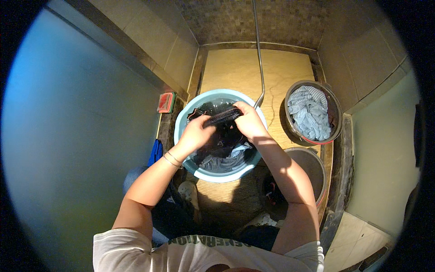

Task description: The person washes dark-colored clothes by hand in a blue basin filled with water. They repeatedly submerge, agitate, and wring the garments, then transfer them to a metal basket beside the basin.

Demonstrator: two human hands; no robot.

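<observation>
Over a light blue plastic basin (185,166) of water, my left hand (198,133) and my right hand (247,119) grip a black garment (222,117). Its upper edge is stretched between them, while the rest hangs down into the basin. My left fingers are mostly hidden behind the cloth, and my right thumb and fingers pinch the other end. Beneath the dark cloth, a bluish-grey garment (221,164) lies wet in the water near the basin's front side. A shower hose (259,68) runs down to the basin's right rim, close to my right hand.
Right of the basin stands a bucket (289,125) filled with light blue and striped clothes (310,112). A second grey bucket (321,170) sits partly behind my right forearm. Scrubbing sponges (166,102) rest on the left ledge beside a frosted panel (85,136). A blue cloth (155,153) is below them.
</observation>
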